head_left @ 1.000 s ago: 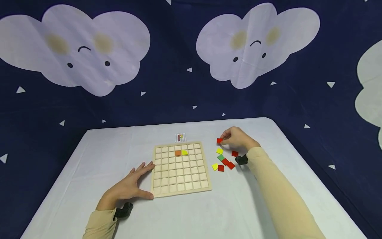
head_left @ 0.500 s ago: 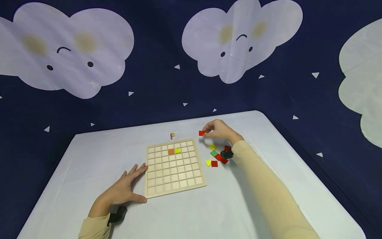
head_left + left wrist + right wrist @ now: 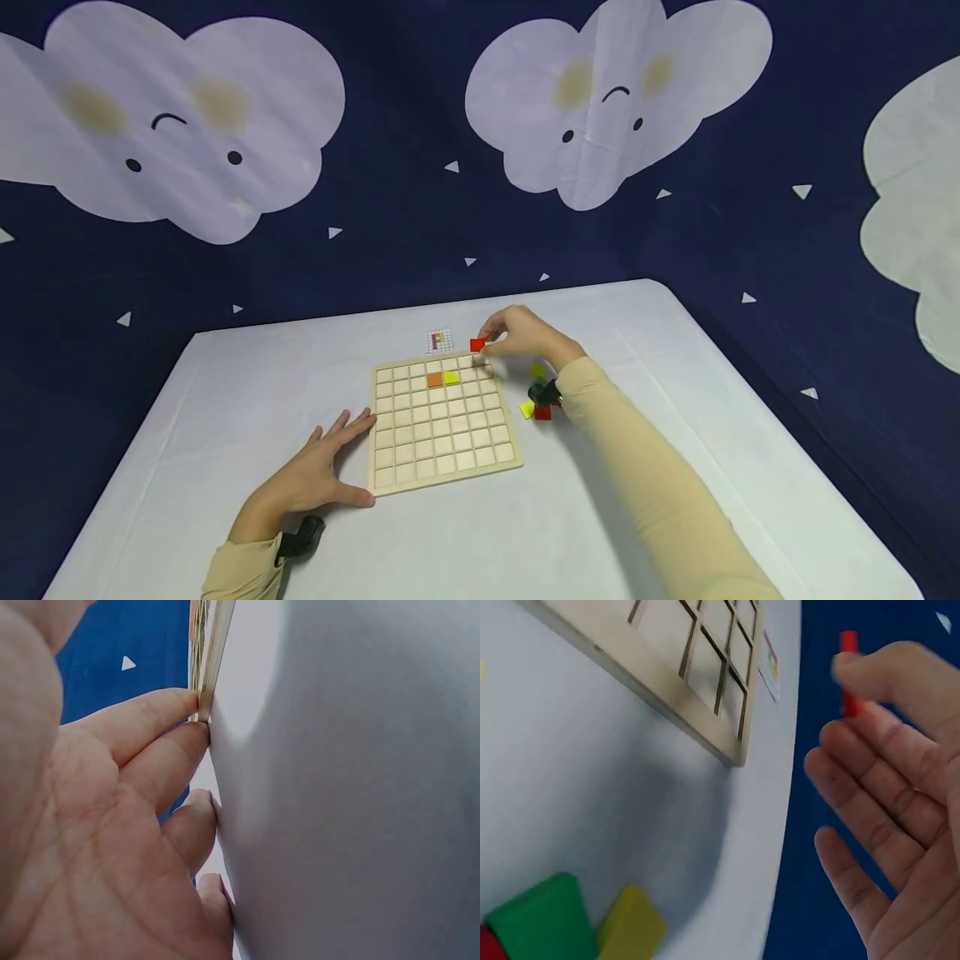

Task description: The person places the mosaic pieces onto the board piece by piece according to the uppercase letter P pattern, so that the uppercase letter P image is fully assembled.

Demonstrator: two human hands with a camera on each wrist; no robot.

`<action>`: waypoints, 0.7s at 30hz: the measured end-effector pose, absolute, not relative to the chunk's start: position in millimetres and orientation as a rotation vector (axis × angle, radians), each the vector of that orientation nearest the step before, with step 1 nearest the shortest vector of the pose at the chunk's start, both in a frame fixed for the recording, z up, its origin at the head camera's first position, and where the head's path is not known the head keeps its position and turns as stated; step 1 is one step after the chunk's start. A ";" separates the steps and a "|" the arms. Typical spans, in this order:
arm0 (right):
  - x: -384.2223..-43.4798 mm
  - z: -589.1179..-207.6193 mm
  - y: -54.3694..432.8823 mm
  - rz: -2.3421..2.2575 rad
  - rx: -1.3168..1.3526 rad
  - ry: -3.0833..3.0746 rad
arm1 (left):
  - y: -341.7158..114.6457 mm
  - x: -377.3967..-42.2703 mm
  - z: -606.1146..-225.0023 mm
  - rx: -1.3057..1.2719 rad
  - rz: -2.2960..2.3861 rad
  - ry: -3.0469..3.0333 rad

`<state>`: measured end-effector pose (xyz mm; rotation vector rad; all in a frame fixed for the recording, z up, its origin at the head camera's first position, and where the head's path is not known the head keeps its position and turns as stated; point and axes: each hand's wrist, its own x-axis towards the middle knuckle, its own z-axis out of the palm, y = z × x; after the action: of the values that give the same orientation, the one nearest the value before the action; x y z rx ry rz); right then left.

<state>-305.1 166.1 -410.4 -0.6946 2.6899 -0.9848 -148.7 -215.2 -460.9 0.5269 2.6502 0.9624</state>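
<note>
A wooden grid board [image 3: 442,433] lies on the white table, with an orange square tile [image 3: 435,380] and a yellow tile with one rounded corner [image 3: 452,377] side by side in its second row. My right hand [image 3: 525,335] pinches a red square tile [image 3: 477,344] between thumb and fingers, above the board's far right corner. In the right wrist view that red tile [image 3: 848,675] shows edge-on, raised off the table. My left hand [image 3: 311,471] rests with fingers spread at the board's left edge. Its fingertips touch the frame [image 3: 214,667] in the left wrist view.
A small printed pattern card [image 3: 439,341] lies behind the board. Right of the board are loose tiles, partly hidden by the right wrist: a red one [image 3: 542,412], a yellow one [image 3: 527,409], and a green one [image 3: 544,922]. A dark cloud-print cloth [image 3: 405,208] hangs behind the table.
My right hand has carried the red tile leftward from the loose tiles to the board's far right corner. The left hand has stayed at the board's left edge. The head view has shifted slightly.
</note>
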 end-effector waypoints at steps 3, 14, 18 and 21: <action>-302.6 -406.7 153.6 -0.895 -0.746 2.703 | -215.3 -149.8 -462.2 0.517 0.961 2.653; -293.9 -407.9 119.7 -0.862 -0.838 2.675 | -213.9 -149.2 -460.8 0.511 0.983 2.635; -292.0 -412.4 110.5 -0.886 -0.840 2.669 | -214.3 -149.4 -461.2 0.512 0.981 2.640; -289.9 -416.4 102.1 -0.897 -0.853 2.655 | -213.9 -149.1 -461.4 0.512 0.982 2.639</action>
<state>-289.9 102.1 -416.4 -0.8530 2.6553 -0.8974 -149.1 -213.9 -461.4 0.5121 2.6395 0.9817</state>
